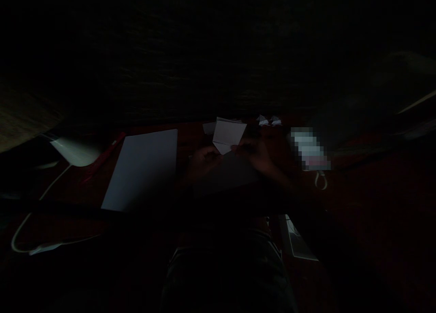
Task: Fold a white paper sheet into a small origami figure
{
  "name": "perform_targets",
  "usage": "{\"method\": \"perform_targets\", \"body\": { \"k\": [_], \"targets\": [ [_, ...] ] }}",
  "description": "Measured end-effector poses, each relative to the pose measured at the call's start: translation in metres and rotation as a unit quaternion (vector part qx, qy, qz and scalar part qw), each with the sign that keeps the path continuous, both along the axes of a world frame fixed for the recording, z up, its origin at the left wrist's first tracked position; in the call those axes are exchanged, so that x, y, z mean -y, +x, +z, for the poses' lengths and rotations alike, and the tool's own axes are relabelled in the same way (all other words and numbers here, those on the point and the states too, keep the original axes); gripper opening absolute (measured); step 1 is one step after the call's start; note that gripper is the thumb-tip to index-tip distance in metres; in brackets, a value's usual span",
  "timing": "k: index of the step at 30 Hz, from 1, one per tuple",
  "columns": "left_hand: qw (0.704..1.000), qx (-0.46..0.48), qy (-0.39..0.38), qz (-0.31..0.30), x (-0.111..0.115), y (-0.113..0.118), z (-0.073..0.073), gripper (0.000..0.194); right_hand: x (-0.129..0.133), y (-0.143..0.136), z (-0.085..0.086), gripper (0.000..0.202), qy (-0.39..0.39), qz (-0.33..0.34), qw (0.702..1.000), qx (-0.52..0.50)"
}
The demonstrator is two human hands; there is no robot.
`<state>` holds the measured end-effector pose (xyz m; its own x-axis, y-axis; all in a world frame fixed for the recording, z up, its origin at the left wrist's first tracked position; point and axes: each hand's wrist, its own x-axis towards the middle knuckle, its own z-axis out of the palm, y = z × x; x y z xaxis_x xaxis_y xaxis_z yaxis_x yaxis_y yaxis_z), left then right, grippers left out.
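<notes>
In dim light, a folded piece of white paper [229,133] with a pointed lower end is held up over the dark red table. My left hand [205,162] is closed at its lower left edge. My right hand [254,153] pinches the lower right side, with the thumb on the paper. Beneath both hands lies a darker, shaded sheet [226,174]. Behind the folded piece, part of another pale paper [209,128] shows. Two small folded paper pieces stand at the table's back edge, the nearer one [263,121] to the right of the held paper.
A large white sheet [145,167] lies left of my hands. Beyond it are a red strip-like object [104,156] and a white lamp-like object [76,150] with a cable. At right, a blurred-out bright device [309,148] lies near a small white loop [320,180].
</notes>
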<state>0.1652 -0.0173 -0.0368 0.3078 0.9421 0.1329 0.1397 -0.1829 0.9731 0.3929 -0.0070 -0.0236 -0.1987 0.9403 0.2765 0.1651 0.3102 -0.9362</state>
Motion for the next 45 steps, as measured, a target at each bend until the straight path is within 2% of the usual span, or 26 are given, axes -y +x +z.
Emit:
{"method": "perform_targets", "body": {
  "k": [6, 14, 20, 23, 26, 32, 40, 45],
  "targets": [
    [1.000, 0.022, -0.013, -0.004, 0.001, 0.000, 0.005, 0.024, 0.001, -0.001, 0.004, 0.052, -0.005, 0.019, 1.000, 0.007],
    [0.999, 0.012, -0.022, 0.029, 0.002, -0.003, 0.016, 0.016, 0.002, -0.002, 0.000, 0.045, -0.023, 0.031, 0.999, 0.013],
    [0.999, 0.002, -0.033, 0.011, 0.003, -0.004, 0.013, 0.014, 0.005, -0.004, 0.002, 0.046, -0.015, 0.025, 1.000, 0.008],
    [0.998, 0.019, -0.060, -0.021, 0.005, -0.004, 0.011, 0.022, 0.004, -0.003, 0.005, 0.048, -0.027, 0.027, 0.999, 0.006],
    [0.997, 0.045, -0.054, -0.040, 0.004, -0.003, 0.011, 0.033, 0.003, 0.000, 0.006, 0.047, -0.033, 0.028, 0.999, 0.009],
    [0.996, 0.075, 0.003, 0.050, -0.005, -0.001, 0.007, 0.041, 0.000, 0.000, -0.001, 0.040, -0.059, 0.056, 0.996, 0.020],
    [0.993, 0.102, -0.028, 0.043, -0.010, 0.000, -0.009, 0.069, -0.002, -0.002, -0.004, 0.036, -0.037, 0.039, 0.998, -0.027],
    [0.994, 0.102, -0.025, 0.041, -0.009, 0.001, -0.012, 0.069, -0.002, -0.004, -0.006, 0.044, -0.012, 0.030, 0.999, -0.039]
  ]
}}
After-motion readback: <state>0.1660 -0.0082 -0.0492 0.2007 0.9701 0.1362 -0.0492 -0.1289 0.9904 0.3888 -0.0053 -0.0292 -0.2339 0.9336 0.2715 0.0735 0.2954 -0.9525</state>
